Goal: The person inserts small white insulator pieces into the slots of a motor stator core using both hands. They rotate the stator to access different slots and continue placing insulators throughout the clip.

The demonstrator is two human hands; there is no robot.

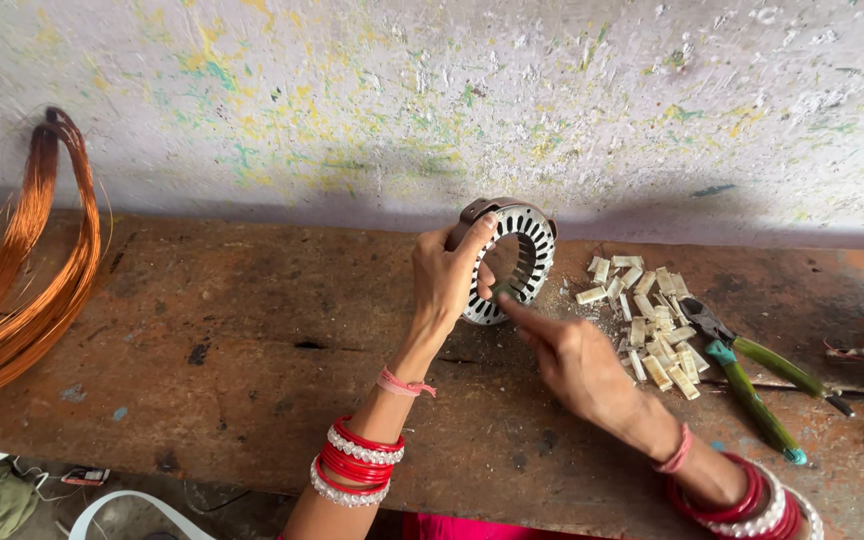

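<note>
Two hands share this step, so each needs its own job. Nearest me, my right hand (577, 365) reaches forward with the forefinger stretched out and the other fingers curled in narrow; whether a slip sits pinched under the fingertip I cannot tell. That fingertip meets the inner teeth of the slotted metal stator ring (514, 262). My left hand (447, 275), just to the left, wraps the ring's outer band, fingers over the top and thumb inside, and holds it upright on its edge on the worktop (252, 350).

To do this well, I judge the left grip should stay firm so the ring cannot roll, with the slot being worked turned toward my right fingertip. Pressing straight along the slot, not across it, seems kindest to the thin teeth.

Just right of my right fingers lies a heap of small cream insulation slips (652, 325), close enough to pick from. Beyond them rest green-handled pliers (752, 385). Far off to the left, a copper wire coil (22, 270) leans against the wall.
</note>
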